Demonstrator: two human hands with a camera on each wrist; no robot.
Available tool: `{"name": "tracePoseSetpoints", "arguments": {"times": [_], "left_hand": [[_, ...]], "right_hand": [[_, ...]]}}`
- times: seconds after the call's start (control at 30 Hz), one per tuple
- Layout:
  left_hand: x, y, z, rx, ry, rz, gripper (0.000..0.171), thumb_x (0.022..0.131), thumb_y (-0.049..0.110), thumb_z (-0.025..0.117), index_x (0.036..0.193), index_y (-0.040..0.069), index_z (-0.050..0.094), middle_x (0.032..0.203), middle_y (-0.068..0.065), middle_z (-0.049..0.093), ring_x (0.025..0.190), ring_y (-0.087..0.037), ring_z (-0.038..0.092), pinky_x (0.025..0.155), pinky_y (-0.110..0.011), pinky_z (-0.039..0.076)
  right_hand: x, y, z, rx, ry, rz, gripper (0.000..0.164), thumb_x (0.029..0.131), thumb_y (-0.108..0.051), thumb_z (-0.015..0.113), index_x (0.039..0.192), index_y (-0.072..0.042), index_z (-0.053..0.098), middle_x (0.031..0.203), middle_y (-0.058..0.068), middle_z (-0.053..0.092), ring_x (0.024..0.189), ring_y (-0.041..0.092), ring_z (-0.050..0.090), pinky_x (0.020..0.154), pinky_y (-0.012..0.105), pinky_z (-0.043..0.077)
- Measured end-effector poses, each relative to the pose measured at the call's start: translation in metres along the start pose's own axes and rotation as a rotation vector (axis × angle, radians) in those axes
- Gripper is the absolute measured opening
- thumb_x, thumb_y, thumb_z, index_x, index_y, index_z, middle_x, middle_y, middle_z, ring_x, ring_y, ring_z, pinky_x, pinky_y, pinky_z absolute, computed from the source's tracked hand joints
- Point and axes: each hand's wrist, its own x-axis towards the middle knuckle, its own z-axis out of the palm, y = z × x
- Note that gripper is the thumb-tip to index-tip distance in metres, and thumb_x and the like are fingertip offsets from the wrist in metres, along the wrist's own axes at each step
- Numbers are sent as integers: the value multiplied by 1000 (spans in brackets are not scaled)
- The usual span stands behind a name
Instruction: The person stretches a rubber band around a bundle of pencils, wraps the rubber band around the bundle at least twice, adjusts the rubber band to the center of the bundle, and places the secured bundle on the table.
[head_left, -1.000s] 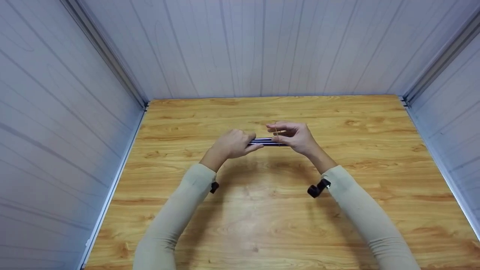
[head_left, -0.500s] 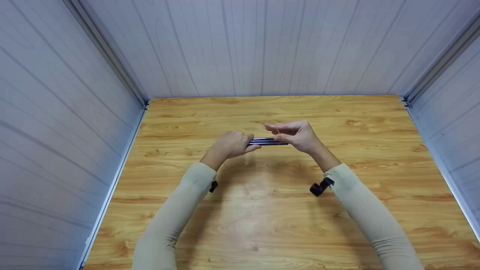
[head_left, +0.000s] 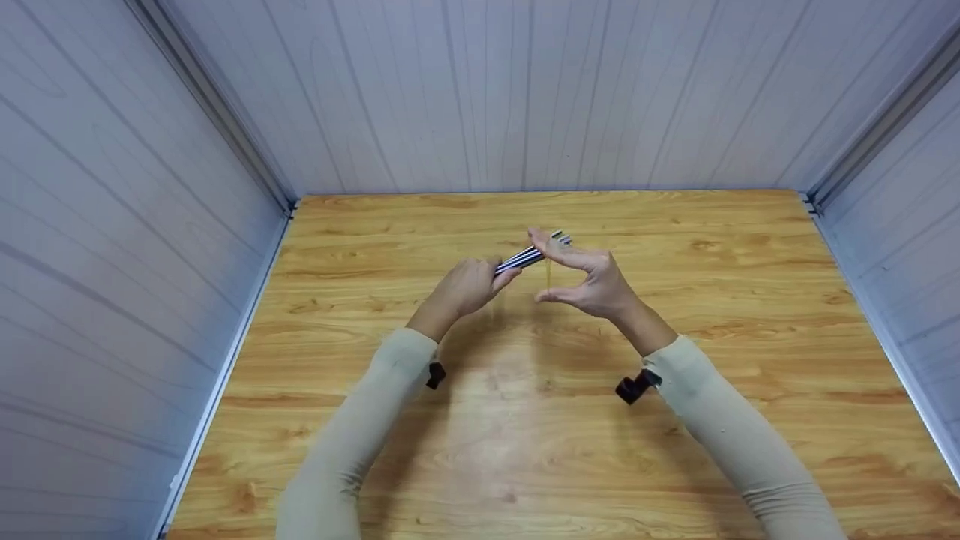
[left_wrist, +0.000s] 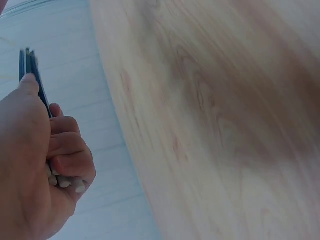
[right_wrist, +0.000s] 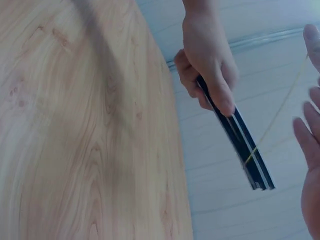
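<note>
In the head view my left hand [head_left: 466,289] grips one end of a bundle of dark, pen-like sticks [head_left: 520,260] with shiny stripes. The free end slants up and away to the right. Pale stick ends [left_wrist: 63,181] poke out below the curled fingers in the left wrist view. Thumb and fingers spread wide, my right hand [head_left: 600,281] holds a thin yellow rubber band [head_left: 548,274] stretched between them. From the right wrist view, the band also crosses the bundle [right_wrist: 242,145] near its free end. Whether it loops fully round the sticks is hidden.
Both hands are above a wood-grain table [head_left: 510,420]. Pale panel walls stand at the back [head_left: 487,97], the left [head_left: 112,262] and the right. A small black wrist camera [head_left: 634,386] hangs below the right sleeve.
The bundle's free end has swung up and away from near level. My right thumb and fingers have moved from close together to wide apart, stretching the rubber band. The left hand keeps its grip.
</note>
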Motion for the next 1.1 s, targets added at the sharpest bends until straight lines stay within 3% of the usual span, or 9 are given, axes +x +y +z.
{"name": "tracePoseSetpoints", "arguments": {"times": [0.1, 0.23, 0.33, 0.5, 0.63, 0.77, 0.87, 1.0, 1.1], "left_hand": [[2, 4, 2, -132, 40, -52, 46, 122, 46, 46, 97, 9, 58, 76, 2, 44, 65, -15, 42, 62, -28, 35], [3, 9, 0, -268, 102, -129, 47, 122, 48, 43, 93, 13, 52, 75, 3, 42, 64, -13, 37, 62, -28, 33], [2, 12, -3, -326, 156, -156, 47, 122, 49, 44, 92, 15, 52, 75, 3, 42, 63, -12, 36, 61, -28, 33], [-2, 14, -10, -379, 253, -151, 44, 121, 47, 48, 89, 17, 52, 73, 4, 42, 61, -12, 37, 59, -27, 33], [-4, 15, -14, -384, 347, -138, 43, 120, 44, 53, 86, 18, 50, 72, 5, 40, 61, -12, 36, 58, -27, 31], [-4, 15, -15, -367, 407, -110, 42, 118, 42, 57, 85, 16, 50, 71, 5, 39, 60, -12, 34, 58, -26, 30], [-6, 14, -14, -355, 417, -63, 41, 118, 39, 60, 88, 12, 55, 71, 6, 39, 60, -11, 34, 57, -26, 29], [-11, 12, -12, -278, 423, 49, 37, 116, 36, 65, 96, 4, 63, 72, 6, 43, 59, -11, 37, 56, -24, 30], [-15, 11, -12, -156, 425, 159, 36, 114, 34, 68, 99, 2, 63, 71, 3, 45, 57, -12, 38, 55, -25, 29]], "right_hand": [[-2, 1, 4, -93, 29, -28, 92, 87, -27, 97, 158, 12, 53, 172, 14, 46, 166, 9, 41, 133, 27, 40], [-4, 0, 9, -117, 89, 2, 115, 91, -56, 87, 163, 17, 37, 177, 34, 27, 173, 6, 24, 139, 27, 29], [-6, -2, 11, -92, 125, 43, 127, 90, -64, 84, 165, 20, 26, 174, 46, 17, 175, 7, 15, 142, 31, 24], [-9, -5, 13, 27, 166, 139, 139, 89, -70, 82, 170, 17, 11, 180, 41, 0, 178, 31, 6, 144, 44, 22], [-10, -6, 11, 190, 236, 209, 148, 85, -74, 84, 172, 14, 2, 183, 36, -5, 174, 48, 0, 144, 39, 23], [-11, -6, 8, 310, 285, 266, 152, 80, -75, 87, 173, 13, 6, 184, 34, 2, 176, 44, 8, 144, 41, 24], [-13, -3, 4, 378, 293, 316, 148, 80, -72, 90, 173, 13, 13, 184, 33, 12, 176, 34, 22, 142, 41, 29], [-14, 2, -3, 480, 322, 390, 141, 80, -64, 95, 172, 15, 22, 181, 34, 25, 165, 15, 49, 132, 29, 43], [-14, 5, -9, 510, 341, 442, 138, 78, -58, 98, 170, 17, 27, 178, 34, 35, 149, 6, 61, 123, 26, 52]]}}
